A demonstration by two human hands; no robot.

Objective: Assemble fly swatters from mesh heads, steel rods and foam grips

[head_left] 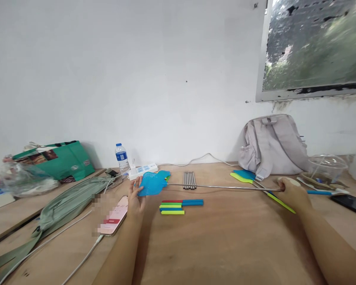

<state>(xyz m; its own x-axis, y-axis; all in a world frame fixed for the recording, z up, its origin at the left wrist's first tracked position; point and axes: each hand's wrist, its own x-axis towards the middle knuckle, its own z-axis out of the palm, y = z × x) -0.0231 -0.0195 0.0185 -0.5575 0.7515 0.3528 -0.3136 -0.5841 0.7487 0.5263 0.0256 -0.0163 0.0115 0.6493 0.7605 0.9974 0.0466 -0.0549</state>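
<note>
My left hand point(135, 198) grips the outer edge of a blue fly swatter point(152, 184) by its flat mesh head. Its thin metal rod runs level to the right, where my right hand point(290, 193) is closed around the far end. A blue handle piece in line with the rod shows beyond that hand; the join is hidden. Behind the held head, more swatter heads point(165, 174) in blue and green peek out. Several short metal tubes point(189, 180) lie side by side in the middle. Nearer me are coloured handles point(172, 212) in red, blue, green and yellow.
Swatters with blue and yellow heads point(242, 177) lie by a grey backpack point(274, 144). To the left are a phone point(115, 217) on a cable, a green strap bag point(71, 200), a water bottle point(121, 156) and a power strip point(144, 170). A plastic bowl point(328, 166) and black phone point(351, 204) sit right.
</note>
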